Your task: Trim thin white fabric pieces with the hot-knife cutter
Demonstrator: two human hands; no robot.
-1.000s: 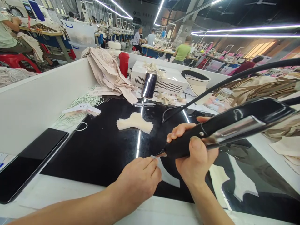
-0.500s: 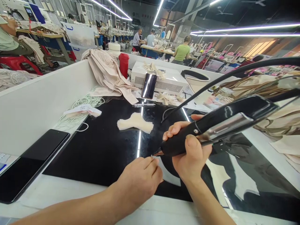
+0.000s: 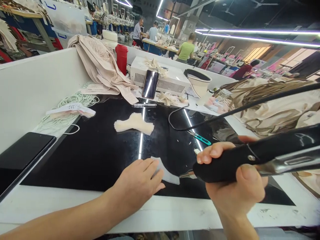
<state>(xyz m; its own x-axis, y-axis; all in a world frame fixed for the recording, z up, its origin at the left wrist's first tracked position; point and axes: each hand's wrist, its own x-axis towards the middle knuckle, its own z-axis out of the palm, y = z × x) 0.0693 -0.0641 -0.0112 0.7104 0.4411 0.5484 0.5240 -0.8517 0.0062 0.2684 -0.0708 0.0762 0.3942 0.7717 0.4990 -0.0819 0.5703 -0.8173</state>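
Observation:
My right hand (image 3: 235, 176) is wrapped round a black corded tool (image 3: 225, 166) with a metal lever along its side. The tool's narrow metal tip touches or nearly touches the right end of a curved white fabric piece (image 3: 170, 176). Over that piece's left part lies my left hand (image 3: 142, 180), palm down, its fingers slightly apart and pressing on the black mat (image 3: 95, 156). Farther back on the mat rests a cream three-armed fabric piece (image 3: 134, 123).
Teal thread snips (image 3: 202, 139) and a pen (image 3: 144, 105) lie on the mat. Behind stand a white vented box (image 3: 172, 81), a propped phone (image 3: 150, 84) and a red bottle (image 3: 121, 60). A large phone (image 3: 25, 156) sits left. The tool's cable crosses the right side.
My right hand and the tool have moved right, to the white piece's right end. My left hand's fingers have loosened from a pinch and spread onto the piece. The view has shifted.

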